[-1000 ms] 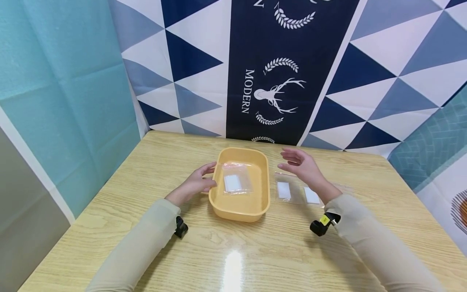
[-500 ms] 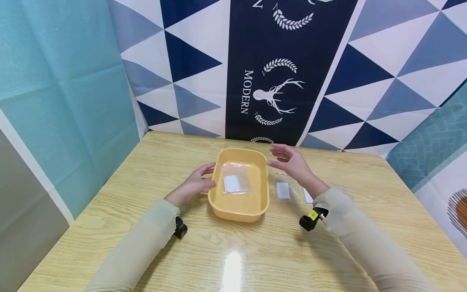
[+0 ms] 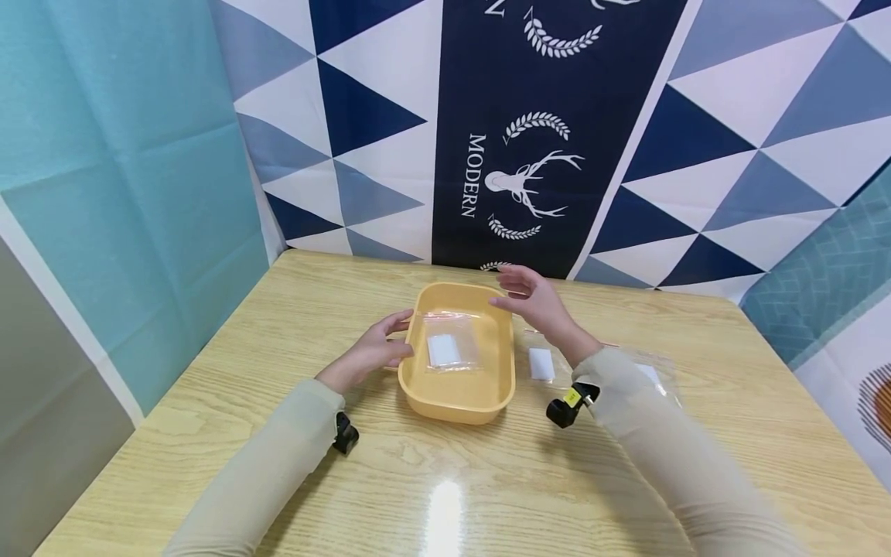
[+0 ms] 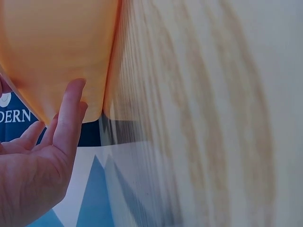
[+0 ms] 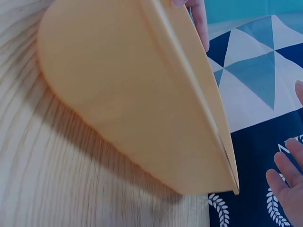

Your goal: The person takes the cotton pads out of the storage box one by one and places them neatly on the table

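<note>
A yellow plastic tub (image 3: 455, 406) stands on the wooden table. In it lies a clear zip bag (image 3: 469, 352) with a white rectangular piece inside. My left hand (image 3: 369, 352) holds the tub's left side, thumb over the rim and fingers along the outer wall. The left wrist view shows those fingers (image 4: 71, 113) against the wall. Over the tub's back right corner hovers my right hand (image 3: 536, 302), fingers loosely bent and holding nothing. To the right of the tub, another zip bag (image 3: 541, 363) with a white piece lies flat on the table.
More clear bag plastic (image 3: 647, 375) with a white piece shows beside the right sleeve (image 3: 626, 410), which partly covers it. A patterned cloth (image 3: 376, 116) hangs behind the table's back edge, a teal cloth (image 3: 139, 193) on the left.
My right hand has moved left from above the bags on the table to the tub's back right corner. My left hand and the tub have stayed in place.
</note>
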Demonstrator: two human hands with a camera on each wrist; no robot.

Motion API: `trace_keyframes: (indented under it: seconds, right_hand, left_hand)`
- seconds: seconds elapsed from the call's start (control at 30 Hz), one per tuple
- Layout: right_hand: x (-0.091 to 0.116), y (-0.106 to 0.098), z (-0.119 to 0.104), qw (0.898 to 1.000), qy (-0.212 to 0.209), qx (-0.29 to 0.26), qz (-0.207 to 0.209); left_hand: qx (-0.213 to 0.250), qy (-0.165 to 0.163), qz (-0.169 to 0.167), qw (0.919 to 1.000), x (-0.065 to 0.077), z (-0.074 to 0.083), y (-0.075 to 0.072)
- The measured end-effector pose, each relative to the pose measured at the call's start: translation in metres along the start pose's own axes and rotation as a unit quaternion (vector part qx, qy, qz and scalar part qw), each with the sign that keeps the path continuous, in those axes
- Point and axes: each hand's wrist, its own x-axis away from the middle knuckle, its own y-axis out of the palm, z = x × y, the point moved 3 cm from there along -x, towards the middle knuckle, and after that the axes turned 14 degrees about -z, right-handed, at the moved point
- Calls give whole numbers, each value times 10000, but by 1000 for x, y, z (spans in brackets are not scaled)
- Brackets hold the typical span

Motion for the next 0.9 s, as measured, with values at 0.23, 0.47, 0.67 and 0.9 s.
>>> trace_keyframes:
  seconds: [0.23,0.47,0.67,0.9]
  right_hand:
    - [-16,12,-2,9998,71,-174,-37]
    - [-31,23,-7,9993,-116,-355,3]
    - [-39,30,-8,9991,-67,-421,76]
    - [-50,35,-9,9978,6,-619,218]
  left_hand:
    - [-40,3,87,10000,0,0,-1]
    - [25,24,27,10000,1,1,-1]
    - [19,-12,-45,10000,2,2,-1]
    - [6,1,12,10000,1,1,-3]
